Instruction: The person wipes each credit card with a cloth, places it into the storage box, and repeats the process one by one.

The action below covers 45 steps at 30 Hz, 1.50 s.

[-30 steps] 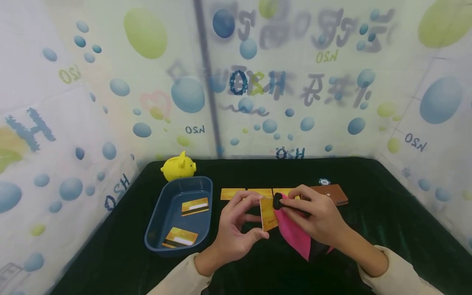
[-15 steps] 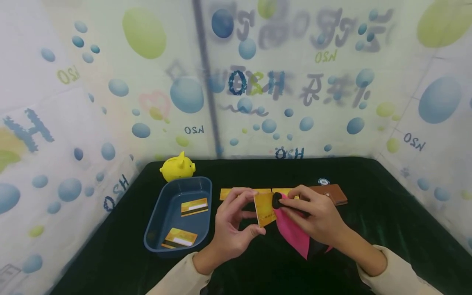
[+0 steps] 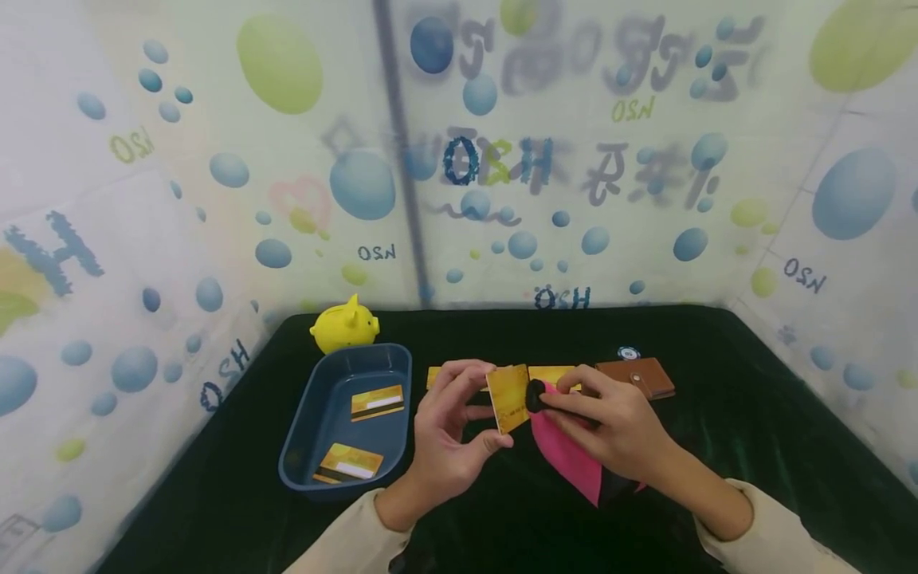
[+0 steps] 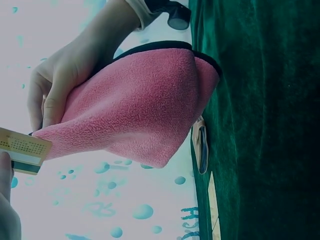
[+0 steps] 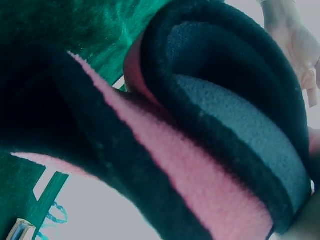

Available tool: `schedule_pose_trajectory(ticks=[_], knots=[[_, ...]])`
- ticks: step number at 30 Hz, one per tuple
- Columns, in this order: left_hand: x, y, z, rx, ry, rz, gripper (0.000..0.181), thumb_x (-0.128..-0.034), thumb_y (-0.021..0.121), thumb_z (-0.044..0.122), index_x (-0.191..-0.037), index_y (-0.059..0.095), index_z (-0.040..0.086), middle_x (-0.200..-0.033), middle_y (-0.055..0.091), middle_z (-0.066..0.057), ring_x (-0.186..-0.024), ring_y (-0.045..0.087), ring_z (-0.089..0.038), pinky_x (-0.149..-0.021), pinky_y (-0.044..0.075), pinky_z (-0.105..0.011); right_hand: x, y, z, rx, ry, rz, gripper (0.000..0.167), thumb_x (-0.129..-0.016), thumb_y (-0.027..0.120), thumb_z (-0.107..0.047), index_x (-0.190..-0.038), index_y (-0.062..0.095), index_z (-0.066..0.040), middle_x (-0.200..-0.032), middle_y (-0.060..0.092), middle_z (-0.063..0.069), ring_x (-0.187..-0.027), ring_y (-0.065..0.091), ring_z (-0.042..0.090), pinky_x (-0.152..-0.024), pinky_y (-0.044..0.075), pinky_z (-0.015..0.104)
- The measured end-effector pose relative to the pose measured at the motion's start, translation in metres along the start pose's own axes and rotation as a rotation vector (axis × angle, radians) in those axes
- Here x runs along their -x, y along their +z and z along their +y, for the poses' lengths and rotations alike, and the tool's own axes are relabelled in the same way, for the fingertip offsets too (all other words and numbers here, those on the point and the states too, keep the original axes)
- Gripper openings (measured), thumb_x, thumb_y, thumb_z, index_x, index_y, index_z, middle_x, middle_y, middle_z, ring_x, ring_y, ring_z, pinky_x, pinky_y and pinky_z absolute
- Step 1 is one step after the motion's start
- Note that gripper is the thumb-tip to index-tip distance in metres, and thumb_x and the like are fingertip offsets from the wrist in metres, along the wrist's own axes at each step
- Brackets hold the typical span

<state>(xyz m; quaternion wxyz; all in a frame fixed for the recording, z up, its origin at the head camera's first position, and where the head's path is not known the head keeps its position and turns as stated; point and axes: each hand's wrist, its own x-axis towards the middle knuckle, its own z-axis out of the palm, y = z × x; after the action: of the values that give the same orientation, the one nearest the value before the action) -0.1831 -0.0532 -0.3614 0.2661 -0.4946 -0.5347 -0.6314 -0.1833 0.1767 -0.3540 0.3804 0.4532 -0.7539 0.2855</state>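
Note:
In the head view my left hand (image 3: 448, 430) holds a gold bank card (image 3: 509, 399) upright by its edges, thumb below and fingers above. My right hand (image 3: 617, 418) pinches a pink cloth (image 3: 570, 458) with black edging, and its bunched dark tip meets the card's right edge. The cloth's loose end hangs below the right hand. The left wrist view has the fluffy pink side of the cloth (image 4: 135, 100) and the striped back of the card (image 4: 22, 150). Folds of the cloth (image 5: 190, 165) fill the right wrist view and hide most of the fingers.
A blue tray (image 3: 290, 446) on the left contains two gold cards. Behind it stands a yellow piggy bank (image 3: 344, 327). Beyond the hands lie gold cards (image 3: 552, 375) in a row, a brown wallet (image 3: 638, 376) and a poker chip (image 3: 629, 352) on the dark green tablecloth (image 3: 717, 454).
My left hand has shifted slightly left and up with the card, and more of the card's face shows. The right hand stays nearly in place, the cloth tip still at the card's right edge.

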Motion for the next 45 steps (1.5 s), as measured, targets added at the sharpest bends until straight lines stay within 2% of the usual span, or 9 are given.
schedule_pose_trajectory(ticks=[5, 14, 19, 27, 45], knots=[[0.0014, -0.0014, -0.0013, -0.006, -0.016, -0.003, 0.055, -0.0906, 0.071, 0.023, -0.13, 0.05, -0.01, -0.126, 0.045, -0.03, -0.115, 0.059, -0.03, -0.079, 0.06, -0.038, -0.0011, -0.0007, -0.0032, 0.002, -0.005, -0.012, 0.037, -0.099, 0.058, -0.038, -0.102, 0.078, -0.007, -0.093, 0.062, 0.004, -0.066, 0.057, 0.011, -0.06, 0.05, 0.013], [0.0021, -0.0046, -0.001, -0.035, -0.034, 0.0, 0.056, -0.0909, 0.071, 0.022, -0.13, 0.05, -0.011, -0.13, 0.051, -0.027, -0.114, 0.06, -0.031, -0.081, 0.059, -0.039, -0.001, -0.002, -0.0061, -0.009, 0.014, -0.051, 0.036, -0.1, 0.058, -0.039, -0.103, 0.078, -0.008, -0.094, 0.063, 0.003, -0.074, 0.062, 0.014, -0.07, 0.056, 0.018], [0.0008, -0.0053, -0.0008, -0.031, -0.051, 0.016, 0.054, -0.0896, 0.073, 0.016, -0.13, 0.049, -0.012, -0.13, 0.051, -0.025, -0.118, 0.059, -0.031, -0.083, 0.058, -0.039, 0.0008, -0.0025, -0.0052, -0.015, 0.018, -0.075, 0.036, -0.099, 0.059, -0.039, -0.103, 0.078, -0.009, -0.094, 0.063, 0.003, -0.071, 0.06, 0.011, -0.069, 0.054, 0.015], [0.0008, -0.0056, -0.0012, -0.023, -0.09, 0.047, 0.058, -0.0889, 0.074, 0.017, -0.132, 0.047, -0.011, -0.13, 0.051, -0.023, -0.12, 0.057, -0.03, -0.085, 0.058, -0.039, 0.0027, -0.0019, -0.0029, -0.015, 0.014, -0.072, 0.035, -0.098, 0.061, -0.039, -0.102, 0.078, -0.009, -0.094, 0.063, 0.003, -0.069, 0.058, 0.009, -0.07, 0.054, 0.015], [-0.0008, -0.0049, -0.0082, 0.036, -0.036, 0.162, 0.063, -0.0908, 0.073, 0.02, -0.127, 0.038, -0.019, -0.13, 0.052, -0.015, -0.117, 0.059, -0.03, -0.088, 0.057, -0.033, 0.0058, -0.0029, 0.0009, -0.03, 0.046, -0.058, 0.037, -0.098, 0.061, -0.04, -0.103, 0.078, -0.008, -0.096, 0.064, 0.004, -0.071, 0.058, 0.01, -0.067, 0.051, 0.013]])
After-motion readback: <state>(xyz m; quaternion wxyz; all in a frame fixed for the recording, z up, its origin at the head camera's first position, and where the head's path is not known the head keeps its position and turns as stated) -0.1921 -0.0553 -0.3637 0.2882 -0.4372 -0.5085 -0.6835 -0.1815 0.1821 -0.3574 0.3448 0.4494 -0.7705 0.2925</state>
